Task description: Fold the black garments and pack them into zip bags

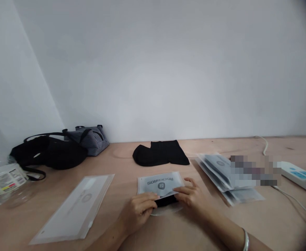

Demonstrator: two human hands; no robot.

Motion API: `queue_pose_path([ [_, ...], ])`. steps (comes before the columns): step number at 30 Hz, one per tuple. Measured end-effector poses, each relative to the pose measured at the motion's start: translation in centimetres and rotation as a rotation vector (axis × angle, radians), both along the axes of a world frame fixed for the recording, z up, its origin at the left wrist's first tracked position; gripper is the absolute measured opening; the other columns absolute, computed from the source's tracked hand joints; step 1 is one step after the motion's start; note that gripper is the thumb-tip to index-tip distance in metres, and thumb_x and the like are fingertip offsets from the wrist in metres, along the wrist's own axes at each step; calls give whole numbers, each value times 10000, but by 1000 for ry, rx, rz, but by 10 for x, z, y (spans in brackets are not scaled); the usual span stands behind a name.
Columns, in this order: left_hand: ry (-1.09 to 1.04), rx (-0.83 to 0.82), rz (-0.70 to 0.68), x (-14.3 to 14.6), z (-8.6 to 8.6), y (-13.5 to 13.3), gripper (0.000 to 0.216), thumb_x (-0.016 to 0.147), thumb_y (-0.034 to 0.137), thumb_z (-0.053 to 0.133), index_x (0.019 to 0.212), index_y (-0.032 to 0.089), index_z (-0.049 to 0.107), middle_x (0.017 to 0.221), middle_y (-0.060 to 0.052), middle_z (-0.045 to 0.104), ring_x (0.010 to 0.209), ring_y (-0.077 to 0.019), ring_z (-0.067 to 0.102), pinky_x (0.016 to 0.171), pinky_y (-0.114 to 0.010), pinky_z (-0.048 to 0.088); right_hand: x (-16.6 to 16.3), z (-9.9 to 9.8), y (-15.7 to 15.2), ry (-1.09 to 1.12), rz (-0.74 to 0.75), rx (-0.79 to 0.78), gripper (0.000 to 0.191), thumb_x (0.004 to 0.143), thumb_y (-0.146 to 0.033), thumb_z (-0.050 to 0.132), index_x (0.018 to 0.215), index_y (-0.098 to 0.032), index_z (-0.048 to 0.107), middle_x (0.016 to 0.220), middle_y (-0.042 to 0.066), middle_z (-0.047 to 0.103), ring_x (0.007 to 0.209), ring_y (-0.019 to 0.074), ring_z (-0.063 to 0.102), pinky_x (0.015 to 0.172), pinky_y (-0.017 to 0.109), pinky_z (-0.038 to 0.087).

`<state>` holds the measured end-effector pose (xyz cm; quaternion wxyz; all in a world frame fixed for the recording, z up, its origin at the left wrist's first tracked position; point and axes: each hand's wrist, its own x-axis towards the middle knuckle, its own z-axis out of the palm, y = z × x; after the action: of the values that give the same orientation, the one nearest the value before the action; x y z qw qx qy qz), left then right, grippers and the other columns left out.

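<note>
My left hand (pixel 137 213) and my right hand (pixel 190 196) both grip the near edge of a translucent plastic bag printed "ROCKBROS" (pixel 159 184), which lies on the wooden table (pixel 111 205). Between my hands, a folded black fabric item (pixel 166 200) sits at the bag's mouth, partly hidden by my fingers. A silver bangle (pixel 245 240) circles my right wrist. Another black fabric item (pixel 159 153) lies farther ahead, out of reach of my fingers.
To the right lies a stack of printed plastic bags (pixel 221 172), partly pixelated. Left of my hands is a flat frosted bag (pixel 76 205). A black bag (pixel 47 151), a striped bag (pixel 91 139), a clear packet (pixel 4 181) and a white power strip (pixel 296 174) with its cable stand around the table.
</note>
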<state>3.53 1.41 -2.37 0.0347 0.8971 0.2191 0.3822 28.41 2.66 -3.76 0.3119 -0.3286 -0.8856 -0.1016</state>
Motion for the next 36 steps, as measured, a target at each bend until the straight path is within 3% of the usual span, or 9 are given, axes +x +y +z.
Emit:
queue_pose_path([
  [2, 59, -55, 11, -7, 5, -3, 123, 793, 138, 515, 896, 200, 540, 1045, -44, 639, 1004, -165, 577, 898, -305, 460, -4, 9, -8, 54, 6, -26, 128, 791, -200, 478, 673, -201, 527, 793, -10, 644, 717, 118, 574, 923, 401, 268],
  [5, 166, -53, 63, -24, 10, -7, 439, 688, 280, 649, 1072, 188, 458, 1178, -95, 554, 1107, -234, 496, 931, -380, 430, -16, 24, -23, 39, 59, -94, 134, 742, -314, 524, 738, -189, 478, 771, 14, 578, 772, 149, 525, 891, 396, 294],
  [8, 225, 51, 149, -43, 8, -10, 463, 709, 183, 578, 1150, 186, 439, 1189, -95, 542, 1092, -228, 506, 906, -363, 451, -40, 31, -31, -24, 79, -71, 196, 741, -353, 521, 840, -188, 485, 814, 29, 565, 825, 179, 488, 865, 402, 297],
  [13, 212, 194, 223, -53, 3, -12, 255, 763, 60, 411, 922, 177, 571, 944, -59, 652, 850, -163, 627, 749, -256, 522, -100, 22, -28, -158, 48, 43, 257, 745, -403, 528, 861, -174, 537, 797, 46, 572, 776, 209, 471, 738, 407, 333],
  [16, 173, 184, 218, -50, 4, -12, 256, 782, 59, 353, 785, 173, 582, 765, -44, 657, 684, -136, 637, 646, -223, 530, -128, 12, -23, -186, 75, 167, 119, 798, -257, 489, 765, -162, 553, 769, 44, 579, 719, 188, 466, 690, 381, 337],
  [19, 175, 131, 195, -48, 4, -12, 284, 784, 66, 324, 763, 170, 588, 684, -42, 634, 604, -133, 619, 582, -217, 524, -138, 10, -23, -221, 111, 206, 139, 828, -153, 442, 751, -156, 558, 740, 38, 573, 704, 174, 461, 689, 361, 337],
  [24, 212, 77, 196, -51, 1, -10, 257, 827, 88, 344, 807, 158, 590, 750, -59, 640, 657, -145, 629, 609, -236, 523, -110, 15, -30, -291, 79, 201, 136, 842, -180, 446, 762, -169, 555, 698, 15, 542, 681, 169, 446, 769, 389, 322],
  [32, 111, 22, 189, -50, 9, -11, 210, 820, 93, 394, 714, 191, 546, 746, -34, 633, 754, -150, 642, 640, -224, 525, 3, -4, -47, -190, -105, 134, 183, 800, -138, 426, 652, -198, 516, 661, 11, 522, 670, 165, 437, 818, 411, 303],
  [36, 111, -29, 257, -40, 8, -12, 182, 758, 75, 419, 804, 202, 541, 855, -44, 636, 892, -193, 610, 752, -309, 520, 19, 3, -58, -177, -166, 21, 140, 743, -134, 441, 656, -201, 528, 706, 33, 541, 730, 189, 471, 807, 429, 327],
])
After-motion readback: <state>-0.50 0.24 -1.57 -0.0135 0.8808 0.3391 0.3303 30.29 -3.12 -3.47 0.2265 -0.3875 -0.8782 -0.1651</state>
